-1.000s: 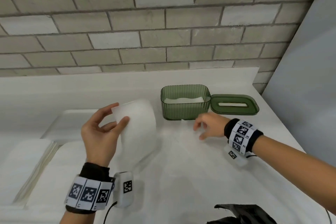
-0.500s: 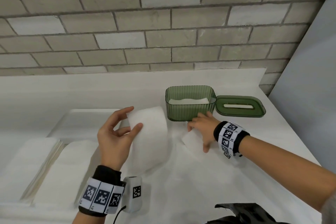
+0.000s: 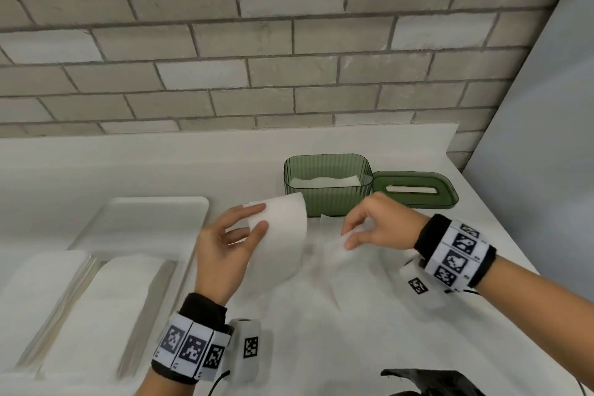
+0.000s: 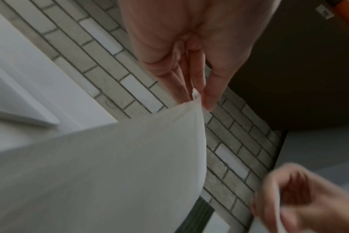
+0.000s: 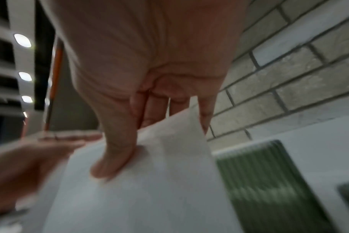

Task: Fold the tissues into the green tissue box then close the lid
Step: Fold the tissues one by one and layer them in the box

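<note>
Both hands pinch one tissue (image 3: pixel 279 235) lifted before the green tissue box (image 3: pixel 328 186), left hand (image 3: pixel 225 254) and right hand (image 3: pixel 379 225) at far corners; best draw them evenly toward the near edge

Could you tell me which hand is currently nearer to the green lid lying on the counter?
Right. The right hand is just front-left of the lid; the left hand is farther left, beyond the green box.

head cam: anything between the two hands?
Only the tissue itself: left hand pinches one raised end, right hand the other, sheet sagging to the counter between. Head view shows it.
</note>
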`<state>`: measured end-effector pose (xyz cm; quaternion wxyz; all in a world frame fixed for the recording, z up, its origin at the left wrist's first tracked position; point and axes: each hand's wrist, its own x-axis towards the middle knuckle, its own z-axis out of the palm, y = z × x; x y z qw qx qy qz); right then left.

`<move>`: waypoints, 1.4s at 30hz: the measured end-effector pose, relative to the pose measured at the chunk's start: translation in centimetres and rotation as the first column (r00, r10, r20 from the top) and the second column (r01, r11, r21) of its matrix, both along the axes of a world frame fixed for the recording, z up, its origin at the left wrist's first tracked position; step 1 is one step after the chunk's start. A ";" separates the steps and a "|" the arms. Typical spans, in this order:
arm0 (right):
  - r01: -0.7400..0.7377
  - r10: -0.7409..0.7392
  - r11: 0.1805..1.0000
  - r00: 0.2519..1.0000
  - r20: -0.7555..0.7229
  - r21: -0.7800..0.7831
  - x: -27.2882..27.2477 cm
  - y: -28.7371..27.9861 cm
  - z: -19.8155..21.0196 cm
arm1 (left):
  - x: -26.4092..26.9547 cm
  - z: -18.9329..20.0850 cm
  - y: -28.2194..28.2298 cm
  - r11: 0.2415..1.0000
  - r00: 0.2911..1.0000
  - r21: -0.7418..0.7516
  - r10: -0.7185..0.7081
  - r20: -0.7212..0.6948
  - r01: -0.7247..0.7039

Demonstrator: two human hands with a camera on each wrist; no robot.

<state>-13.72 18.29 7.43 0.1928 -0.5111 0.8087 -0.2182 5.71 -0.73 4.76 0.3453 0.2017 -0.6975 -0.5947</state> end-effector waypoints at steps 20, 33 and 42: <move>-0.048 0.003 0.976 0.979 -0.205 -0.213 2.5 -2.1 5.7 | -2.5 3.8 4.1 0.947 0.940 -0.068 -0.321 -0.117 0.315; 0.538 -0.117 0.725 0.711 0.694 -0.429 -0.6 3.1 -4.7 | -5.8 -2.6 2.9 0.948 0.952 0.215 -0.270 0.143 0.236; 0.528 -0.210 0.795 0.701 0.682 -0.298 0.7 3.9 -8.5 | -6.2 -5.4 4.1 0.884 0.878 0.347 -0.409 0.248 0.314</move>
